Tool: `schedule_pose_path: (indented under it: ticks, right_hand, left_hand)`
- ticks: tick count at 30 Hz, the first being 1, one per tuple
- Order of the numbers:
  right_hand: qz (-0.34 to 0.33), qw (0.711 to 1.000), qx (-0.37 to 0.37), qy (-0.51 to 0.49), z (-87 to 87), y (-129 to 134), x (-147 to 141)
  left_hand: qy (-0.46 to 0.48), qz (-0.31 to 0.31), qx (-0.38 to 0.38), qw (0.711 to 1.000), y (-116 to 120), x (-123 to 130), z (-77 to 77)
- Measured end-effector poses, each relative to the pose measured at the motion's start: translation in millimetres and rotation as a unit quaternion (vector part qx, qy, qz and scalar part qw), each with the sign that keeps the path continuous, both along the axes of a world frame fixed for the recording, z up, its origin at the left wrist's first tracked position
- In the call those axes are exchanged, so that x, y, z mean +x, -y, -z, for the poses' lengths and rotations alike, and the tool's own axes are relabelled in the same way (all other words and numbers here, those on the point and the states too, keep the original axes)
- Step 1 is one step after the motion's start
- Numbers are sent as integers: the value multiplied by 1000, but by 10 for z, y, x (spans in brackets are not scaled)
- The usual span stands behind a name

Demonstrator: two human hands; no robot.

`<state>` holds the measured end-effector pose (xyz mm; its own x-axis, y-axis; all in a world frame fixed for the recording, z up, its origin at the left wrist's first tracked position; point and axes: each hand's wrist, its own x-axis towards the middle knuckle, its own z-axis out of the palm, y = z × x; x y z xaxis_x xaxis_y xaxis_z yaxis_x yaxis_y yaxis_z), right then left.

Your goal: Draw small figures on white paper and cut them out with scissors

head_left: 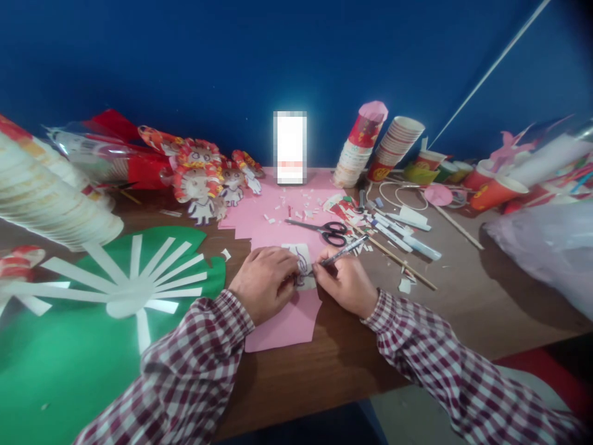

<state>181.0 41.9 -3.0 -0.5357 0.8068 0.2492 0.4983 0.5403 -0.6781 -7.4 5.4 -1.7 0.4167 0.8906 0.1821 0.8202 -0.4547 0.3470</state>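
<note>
A small white paper piece (302, 258) with dark drawn lines lies on pink paper in front of me. My left hand (267, 281) is on its left side, fingers bent and closed over the paper's edge. On the other side, my right hand (345, 277) is closed around a slim pen (345, 251), its upper end pointing up and to the right. The pen's tip is hidden by my fingers, close to the paper. Just beyond my hands lie black-handled scissors (324, 230) on the pink paper (282, 327).
Green paper (55, 377) with fanned white strips (134, 256) covers the left side. Paper figures (199, 179) stand behind it. Stacked paper cups (398, 142) and a bright screen (290, 145) are at the back. Markers (393, 233), a wooden stick (419, 276) and paper scraps lie right.
</note>
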Motion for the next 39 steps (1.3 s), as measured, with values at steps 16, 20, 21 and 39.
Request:
schedule_pose_path:
  ticks: [16,20,21,39]
  right_hand:
    - [3,1000,-12,-6,-9,9,-2]
    - [15,1000,-8,-15,-28,14,0]
    - [17,1000,-7,-15,-30,15,0]
    - [-23,999,-47,-15,11,7,-18]
  left_hand:
    - [0,1,-3,1000,0,0,-11]
    - [0,-1,-1,1000,1,3,-5]
    - [0,-1,-1,1000,1,4,-4]
    - [3,1,-8,1000,-7,-5,7]
